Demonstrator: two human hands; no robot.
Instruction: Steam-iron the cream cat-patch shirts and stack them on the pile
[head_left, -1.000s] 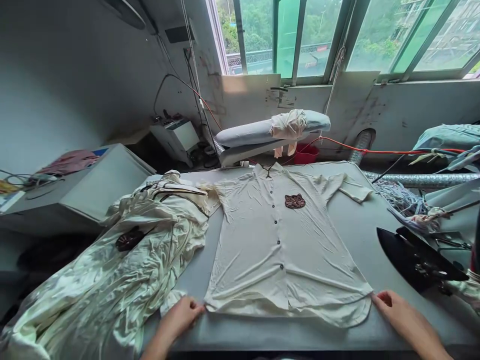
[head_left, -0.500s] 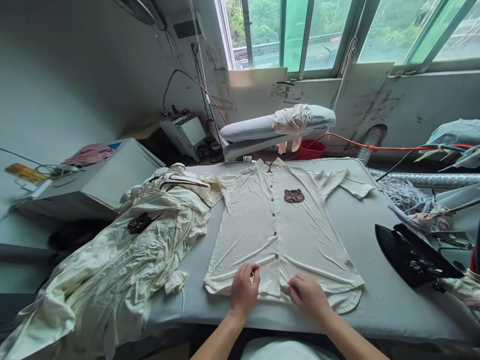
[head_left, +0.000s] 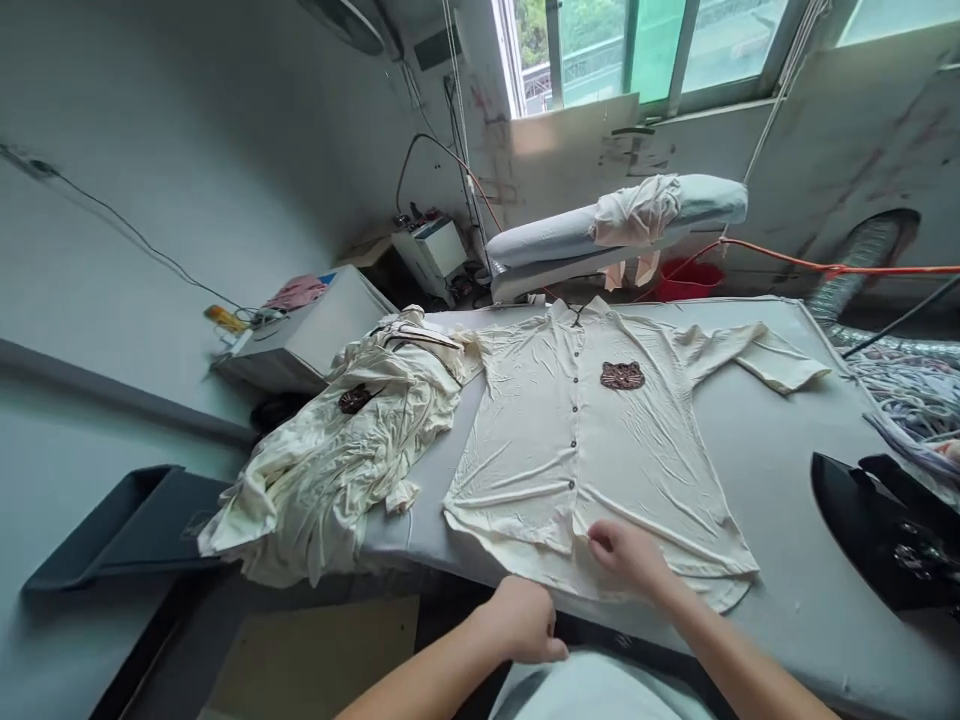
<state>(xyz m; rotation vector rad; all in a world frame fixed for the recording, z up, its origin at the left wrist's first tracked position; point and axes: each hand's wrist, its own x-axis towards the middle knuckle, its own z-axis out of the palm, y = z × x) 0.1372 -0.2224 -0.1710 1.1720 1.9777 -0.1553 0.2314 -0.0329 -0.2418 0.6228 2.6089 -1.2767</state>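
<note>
As right hand (head_left: 624, 553) touches shirt (head_left: 626, 440), left (head_left: 527, 620) — near

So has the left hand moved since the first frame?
Yes: rightward and towards the wearer, judged against the padded table. It was at the shirt's left-side hem corner; now the left hand is at the table's near edge.

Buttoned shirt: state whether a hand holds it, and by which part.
The right hand seems to pinch the shirt at its lower front edge, near the buttons; the left hand hides its grip.
</note>
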